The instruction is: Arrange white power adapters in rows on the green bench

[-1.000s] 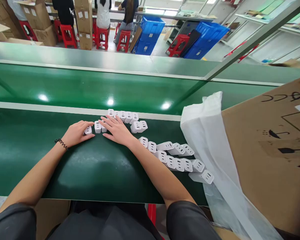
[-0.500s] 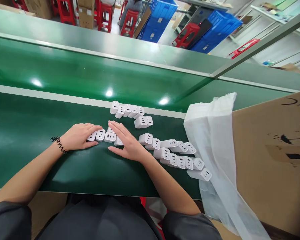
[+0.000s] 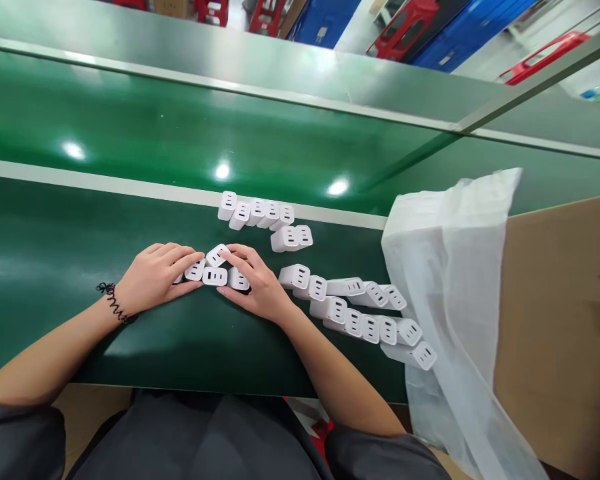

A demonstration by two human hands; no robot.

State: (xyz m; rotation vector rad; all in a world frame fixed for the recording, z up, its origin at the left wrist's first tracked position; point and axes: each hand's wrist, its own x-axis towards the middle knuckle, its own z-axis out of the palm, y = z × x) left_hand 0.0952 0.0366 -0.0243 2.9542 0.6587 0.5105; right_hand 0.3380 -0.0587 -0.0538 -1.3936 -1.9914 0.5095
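The left hand (image 3: 157,277) was bent around one end of a short cluster of plugs on the green table (image 3: 170,353), its fingers and thumb closed on a white plug (image 3: 195,269), as before. The right hand (image 3: 260,288) had changed: half a second earlier its straighter fingers covered most of the tilted plug (image 3: 217,255); now they were bent, the forefinger touching it, and it showed nearly whole above the sideways plug (image 3: 215,277). The end plug (image 3: 239,279) sat between right thumb and fingers; whether they gripped it I could not tell. The far group of plugs (image 3: 257,210) kept its layout.
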